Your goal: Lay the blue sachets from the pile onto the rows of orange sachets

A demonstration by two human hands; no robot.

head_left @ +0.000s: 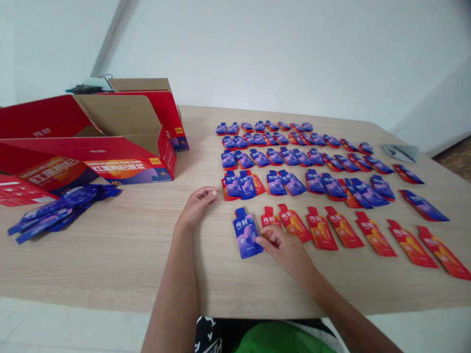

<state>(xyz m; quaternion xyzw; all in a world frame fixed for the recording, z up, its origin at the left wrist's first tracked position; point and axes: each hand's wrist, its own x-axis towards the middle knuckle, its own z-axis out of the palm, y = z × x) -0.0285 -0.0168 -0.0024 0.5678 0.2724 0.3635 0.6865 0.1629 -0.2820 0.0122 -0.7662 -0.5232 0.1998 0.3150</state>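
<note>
My right hand (285, 247) is at the near edge of a purple drink pouch (246, 235), thumb and fingers pinched at its right side. That pouch lies flat at the left end of the front row. Partly covered by my fingers is a red pouch (268, 214) just to its right. My left hand (198, 205) rests on the table left of the rows, fingers curled together against the thumb, with nothing visible in them. Closest to it is a small group of purple pouches (233, 185) with red ones beneath.
Several rows of purple and red pouches (289, 156) cover the table (147, 250). At left stand open red cartons (128, 157), with a pile of purple pouches (62, 211) in front. A grey cloth (401, 152) lies at the far right; a white wall rises behind.
</note>
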